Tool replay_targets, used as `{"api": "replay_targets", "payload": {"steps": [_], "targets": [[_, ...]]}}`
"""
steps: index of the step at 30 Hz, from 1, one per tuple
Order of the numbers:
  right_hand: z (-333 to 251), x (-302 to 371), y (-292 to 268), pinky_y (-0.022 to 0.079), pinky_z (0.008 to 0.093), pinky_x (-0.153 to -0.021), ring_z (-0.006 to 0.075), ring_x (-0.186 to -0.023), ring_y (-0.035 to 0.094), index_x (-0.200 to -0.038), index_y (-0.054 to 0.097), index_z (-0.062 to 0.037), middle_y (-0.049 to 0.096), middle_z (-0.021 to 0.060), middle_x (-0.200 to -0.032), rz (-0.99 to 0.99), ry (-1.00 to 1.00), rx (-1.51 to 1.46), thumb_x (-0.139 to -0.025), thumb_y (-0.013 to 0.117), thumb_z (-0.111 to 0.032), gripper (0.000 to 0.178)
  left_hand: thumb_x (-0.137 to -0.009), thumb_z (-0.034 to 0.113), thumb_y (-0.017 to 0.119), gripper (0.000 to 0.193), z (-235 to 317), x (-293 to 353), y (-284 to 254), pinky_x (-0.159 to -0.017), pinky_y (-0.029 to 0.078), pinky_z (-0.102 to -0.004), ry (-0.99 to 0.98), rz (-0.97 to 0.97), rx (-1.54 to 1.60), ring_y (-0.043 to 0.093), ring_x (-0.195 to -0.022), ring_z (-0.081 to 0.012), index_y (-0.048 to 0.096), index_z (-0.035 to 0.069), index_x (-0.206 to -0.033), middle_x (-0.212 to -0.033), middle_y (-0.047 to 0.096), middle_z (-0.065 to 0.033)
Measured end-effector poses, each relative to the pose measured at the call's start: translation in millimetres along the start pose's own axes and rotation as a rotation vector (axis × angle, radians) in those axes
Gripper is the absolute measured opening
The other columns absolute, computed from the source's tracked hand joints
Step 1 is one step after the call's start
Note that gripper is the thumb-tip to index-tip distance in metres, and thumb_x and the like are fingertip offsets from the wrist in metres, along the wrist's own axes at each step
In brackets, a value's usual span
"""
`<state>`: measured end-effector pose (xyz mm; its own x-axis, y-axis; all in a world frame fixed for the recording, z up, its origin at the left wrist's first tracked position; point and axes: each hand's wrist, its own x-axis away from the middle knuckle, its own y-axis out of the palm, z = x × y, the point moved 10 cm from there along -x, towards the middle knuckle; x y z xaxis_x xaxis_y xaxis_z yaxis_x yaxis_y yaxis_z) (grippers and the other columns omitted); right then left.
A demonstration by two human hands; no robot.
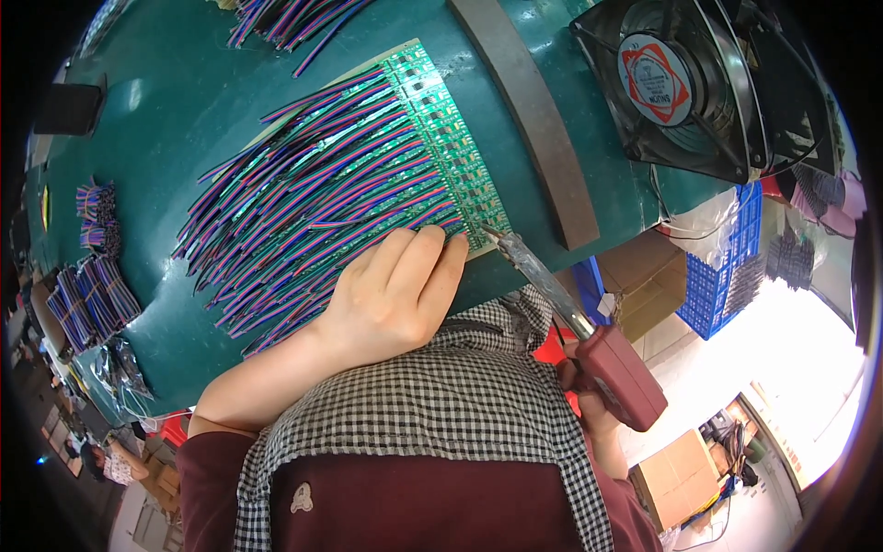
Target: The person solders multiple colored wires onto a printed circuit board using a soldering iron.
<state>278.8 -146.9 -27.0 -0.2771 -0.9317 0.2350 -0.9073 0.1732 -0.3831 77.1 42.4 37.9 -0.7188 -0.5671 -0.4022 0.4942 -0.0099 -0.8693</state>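
Observation:
A green panel of small circuit boards (pixel 451 138) lies on the table before me. Rows of thin multicoloured wires (pixel 303 198) run leftward from it. At the panel's near end my left hand (pixel 395 290) is closed, its bent fingertips on the last wires beside the pads; the exact pinch is hidden. My right hand (pixel 600 416), partly hidden behind the tool's body, grips a dark red soldering gun (pixel 621 377). Its metal barrel slants up and left, and the tip is at the board's near corner, close to my left fingertips.
A dark curved bar (pixel 533 120) lies right of the panel. Beyond it stands a black fan (pixel 671 87). Bundled wires (pixel 92 299) sit at the table's left, with more wires (pixel 294 23) at the far side. A cardboard box (pixel 644 276) and blue crate (pixel 713 290) are at the right.

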Motion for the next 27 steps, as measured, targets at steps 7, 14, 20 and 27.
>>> {"api": "replay_targets", "payload": {"steps": [7, 14, 20, 27], "targets": [[-1.7, -10.2, 11.0, 0.054, 0.0334, -0.079, 0.029, -0.091, 0.069, -0.119, 0.055, 0.0114, 0.067, 0.0209, -0.108, -0.053, 0.039, -0.121, -0.071, 0.081, -0.03, 0.069, -0.066, 0.001, 0.064, 0.034, -1.7, -0.7, 1.4, -0.055, 0.049, -0.0273, -0.011, -0.014, 0.018, 0.057, -0.067, -0.0201, 0.066, -0.006, -0.099, -0.09, 0.055, -0.0126], [-6.5, -16.0, 13.8, 0.055, 0.0349, -0.081, 0.0307, -0.091, 0.07, -0.119, 0.055, 0.0129, 0.068, 0.0212, -0.105, -0.08, 0.013, -0.154, -0.068, 0.082, -0.026, 0.069, -0.07, 0.006, 0.062, 0.028, 2.5, -2.2, 1.7, -0.052, 0.048, -0.0216, 0.044, -0.018, -0.075, 0.055, -0.069, -0.0151, 0.065, -0.007, -0.094, -0.086, 0.056, -0.0091], [-10.4, -5.7, 1.7, 0.055, 0.033, -0.074, 0.0298, -0.089, 0.069, -0.116, 0.058, 0.0082, 0.068, 0.0179, -0.102, 0.003, -0.074, 0.068, -0.068, 0.081, -0.025, 0.063, -0.07, 0.006, 0.061, 0.028, 5.1, -3.7, 2.4, -0.052, 0.047, -0.0213, 0.053, -0.032, -0.107, 0.054, -0.069, -0.0147, 0.065, -0.007, -0.093, -0.086, 0.055, -0.0089], [-17.7, -16.2, 0.5, 0.051, 0.0312, -0.067, 0.0243, -0.076, 0.066, -0.104, 0.062, 0.0023, 0.067, 0.0118, -0.093, 0.108, -0.001, 0.316, -0.072, 0.077, -0.023, 0.044, -0.07, 0.006, 0.062, 0.026, 6.7, -2.3, 3.2, -0.054, 0.048, -0.022, 0.068, -0.04, -0.138, 0.055, -0.07, -0.0146, 0.065, -0.007, -0.093, -0.086, 0.055, -0.0086]]}}
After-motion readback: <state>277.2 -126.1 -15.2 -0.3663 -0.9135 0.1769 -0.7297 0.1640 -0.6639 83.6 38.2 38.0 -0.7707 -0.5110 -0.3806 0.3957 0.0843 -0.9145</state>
